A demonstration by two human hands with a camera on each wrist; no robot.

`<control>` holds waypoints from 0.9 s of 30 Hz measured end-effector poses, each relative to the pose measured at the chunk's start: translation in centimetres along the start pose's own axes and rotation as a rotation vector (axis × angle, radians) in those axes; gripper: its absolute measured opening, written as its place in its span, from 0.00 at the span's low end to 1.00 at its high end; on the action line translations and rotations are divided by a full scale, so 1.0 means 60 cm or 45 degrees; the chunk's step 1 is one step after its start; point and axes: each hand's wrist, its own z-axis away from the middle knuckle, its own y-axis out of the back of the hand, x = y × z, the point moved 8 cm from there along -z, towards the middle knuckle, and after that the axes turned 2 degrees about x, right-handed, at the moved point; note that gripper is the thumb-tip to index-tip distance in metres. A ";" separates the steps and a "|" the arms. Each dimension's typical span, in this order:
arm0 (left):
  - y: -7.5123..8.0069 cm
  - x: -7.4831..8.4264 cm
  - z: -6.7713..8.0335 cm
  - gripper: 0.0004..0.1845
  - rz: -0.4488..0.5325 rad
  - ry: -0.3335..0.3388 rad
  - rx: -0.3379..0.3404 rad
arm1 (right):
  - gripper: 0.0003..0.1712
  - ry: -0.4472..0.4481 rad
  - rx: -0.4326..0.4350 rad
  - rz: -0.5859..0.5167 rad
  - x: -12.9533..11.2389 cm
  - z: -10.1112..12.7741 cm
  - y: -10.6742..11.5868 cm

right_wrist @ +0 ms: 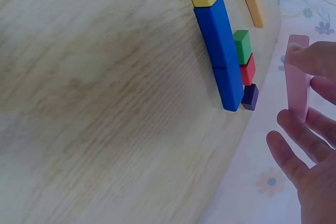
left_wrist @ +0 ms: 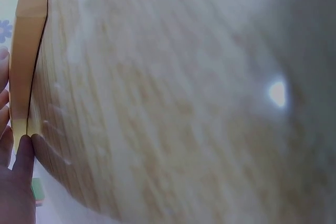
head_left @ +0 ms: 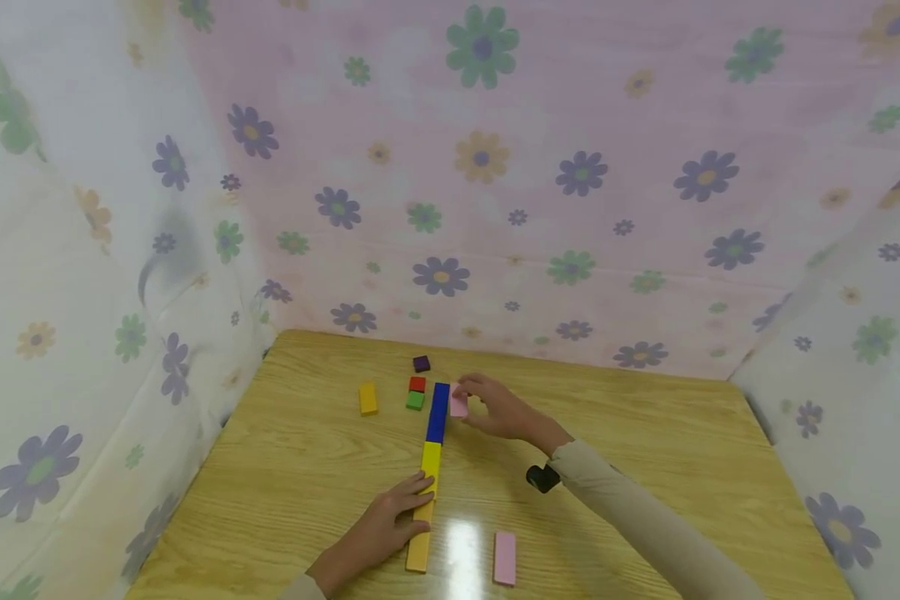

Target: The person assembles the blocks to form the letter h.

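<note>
A narrow row of blocks runs away from the person: blue blocks [head_left: 438, 412] at the far end, then a yellow block [head_left: 431, 457], then an orange block [head_left: 418, 552] nearest. My left hand [head_left: 378, 529] lies from the left against the near half of this row, fingertips on the yellow and orange blocks. Beside the far end of the blue blocks, my right hand [head_left: 502, 412] pinches a pink block [right_wrist: 297, 85] between thumb and fingers. In the right wrist view its other fingers are spread apart.
Left of the blue blocks stand a green block [head_left: 415, 401], a red block [head_left: 417, 383] and a dark purple block [head_left: 421, 363]. Farther left is another orange block [head_left: 367, 398]. A second pink block [head_left: 505, 558] lies near the front of the wooden table [head_left: 285, 467]. Flowered cloth [head_left: 480, 208] surrounds it.
</note>
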 end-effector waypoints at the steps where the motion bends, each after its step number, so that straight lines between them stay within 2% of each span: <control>1: -0.001 0.000 0.000 0.24 -0.006 -0.005 0.002 | 0.18 -0.014 -0.003 0.002 0.000 0.007 0.001; 7: -0.001 0.002 -0.001 0.23 -0.020 -0.028 0.024 | 0.18 -0.065 0.010 -0.032 0.001 0.048 0.005; 13: -0.001 0.002 0.000 0.23 -0.008 0.002 0.017 | 0.17 -0.124 0.026 -0.092 0.003 0.085 0.006; 21: 0.002 0.009 0.002 0.23 -0.018 -0.039 0.044 | 0.18 -0.206 0.039 -0.107 0.011 0.125 0.001; 27: -0.002 0.009 -0.001 0.23 -0.031 -0.042 0.024 | 0.18 -0.242 0.036 -0.149 0.008 0.150 0.001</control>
